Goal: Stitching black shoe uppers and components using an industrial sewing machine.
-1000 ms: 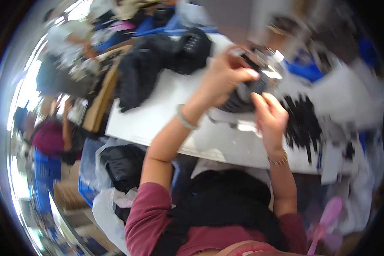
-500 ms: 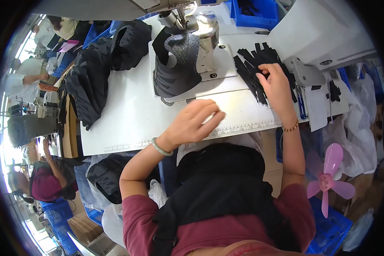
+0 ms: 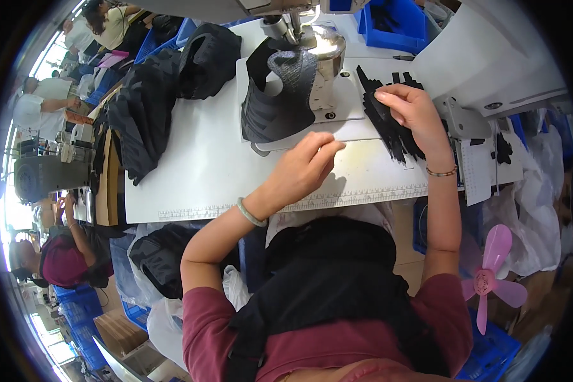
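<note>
Over the right of the white sewing table, my right hand (image 3: 417, 118) is open, its forefinger on a pile of narrow black strips (image 3: 388, 134) and its thumb apart from it. My left hand (image 3: 304, 167) hovers above the table near the front, loosely curled with its fingers apart; nothing shows in it. Just beyond that hand, a dark grey patterned shoe upper (image 3: 277, 108) with a black lining sits at the sewing machine's post (image 3: 325, 79), under the needle head (image 3: 290, 28). My hand hides part of the strips.
Several more dark uppers (image 3: 143, 114) lie along the table's left side. At the back stands a blue bin (image 3: 395, 25). A printed ruler (image 3: 363, 194) runs along the front edge. To the right are the machine's white body (image 3: 490, 57) and a pink fan (image 3: 485, 280). Other people work at far left.
My left hand has risen slightly toward the machine. My right hand has shifted over the black strips, which now lie differently, with a gap among their upper ends. The view has moved a little.
</note>
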`<state>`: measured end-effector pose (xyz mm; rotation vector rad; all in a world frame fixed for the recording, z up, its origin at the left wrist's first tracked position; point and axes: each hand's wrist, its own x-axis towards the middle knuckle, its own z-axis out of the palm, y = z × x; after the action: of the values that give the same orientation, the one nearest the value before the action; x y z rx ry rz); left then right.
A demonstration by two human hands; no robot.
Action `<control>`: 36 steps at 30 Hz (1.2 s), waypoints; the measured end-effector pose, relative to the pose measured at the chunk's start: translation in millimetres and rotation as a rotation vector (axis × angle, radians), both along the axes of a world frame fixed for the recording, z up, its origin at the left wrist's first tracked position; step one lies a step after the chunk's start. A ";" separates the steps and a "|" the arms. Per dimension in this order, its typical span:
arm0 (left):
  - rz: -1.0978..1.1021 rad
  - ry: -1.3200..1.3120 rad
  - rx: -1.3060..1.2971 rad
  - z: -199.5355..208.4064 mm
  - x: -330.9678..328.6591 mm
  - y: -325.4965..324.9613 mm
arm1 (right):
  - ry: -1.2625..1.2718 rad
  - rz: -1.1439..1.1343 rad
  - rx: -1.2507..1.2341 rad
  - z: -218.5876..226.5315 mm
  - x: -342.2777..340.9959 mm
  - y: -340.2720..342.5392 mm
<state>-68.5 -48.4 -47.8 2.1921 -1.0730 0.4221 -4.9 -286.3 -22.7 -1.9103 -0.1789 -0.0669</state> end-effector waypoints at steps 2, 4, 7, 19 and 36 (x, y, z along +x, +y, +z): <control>0.033 -0.199 -0.108 13.3 3.6 -5.1 | 0.306 0.277 0.458 11.5 -13.0 3.5; 0.055 -0.235 -0.170 29.0 8.1 -14.4 | 0.369 0.320 0.495 17.8 -23.5 9.6; 0.093 -0.270 -0.260 41.2 15.5 -24.3 | 0.443 0.360 0.547 26.1 -40.5 18.5; -0.013 0.745 -0.784 51.0 -5.3 -21.3 | -0.074 0.154 0.555 17.2 -71.8 57.1; 0.109 0.613 -0.817 46.2 -6.0 -18.0 | -0.119 0.125 0.512 19.7 -69.6 73.3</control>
<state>-74.5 -66.4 -1.6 1.4787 -0.3411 0.1585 -74.5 -212.9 -2.9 -1.3820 -0.3282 -0.1295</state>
